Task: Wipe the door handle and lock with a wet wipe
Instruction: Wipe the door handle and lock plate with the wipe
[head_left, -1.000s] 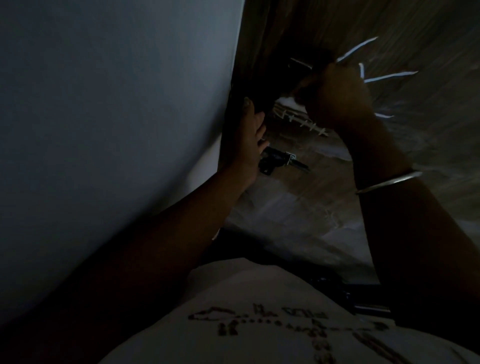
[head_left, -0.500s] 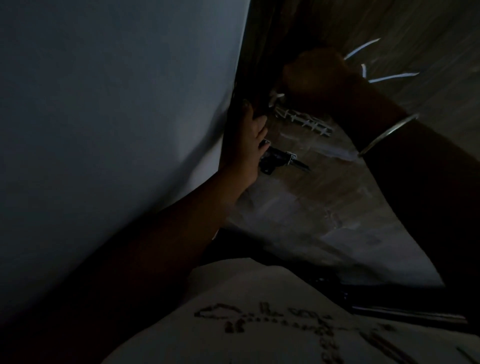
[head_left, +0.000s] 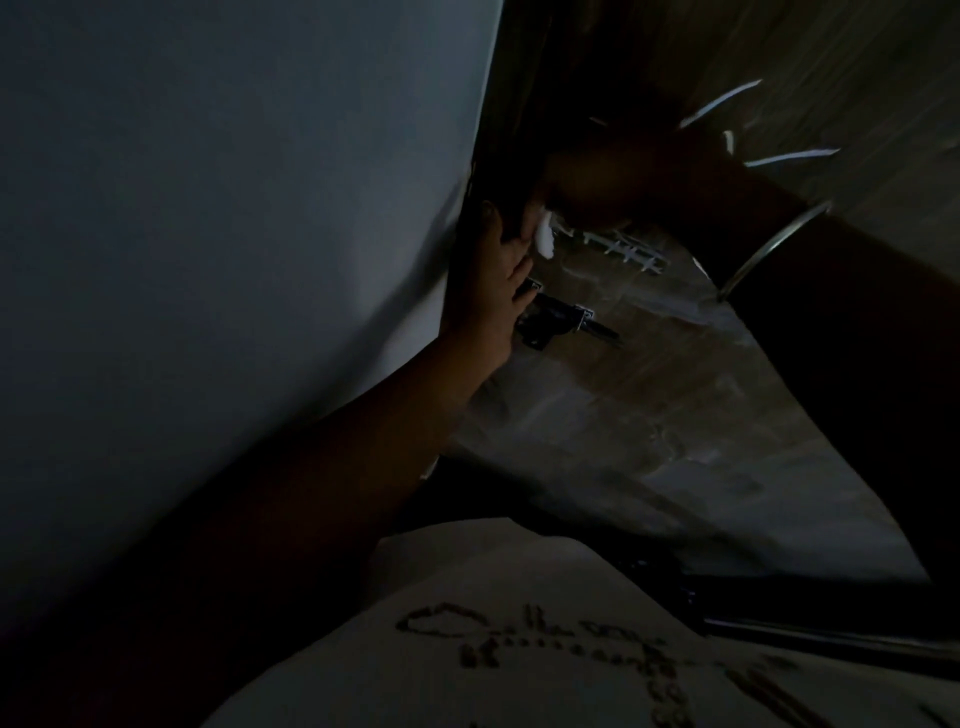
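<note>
Wiping looks about midway: the right hand (head_left: 623, 182), fingers clamped on the wet wipe (head_left: 544, 238), works near 12 o'clock, where any handle is hidden. The bolt lock (head_left: 558, 321), at 6 o'clock from the wipe, seems unwiped, its long axis pointing toward 4 o'clock. The left hand (head_left: 491, 296) grips the edge of the door (head_left: 649, 415).

There is only one view, from the person's head. It faces forward and down, tilted, very near to the wall (head_left: 208, 208) on the left and the door (head_left: 675, 415) on the right. The shirt (head_left: 519, 686) fills the near edge.
</note>
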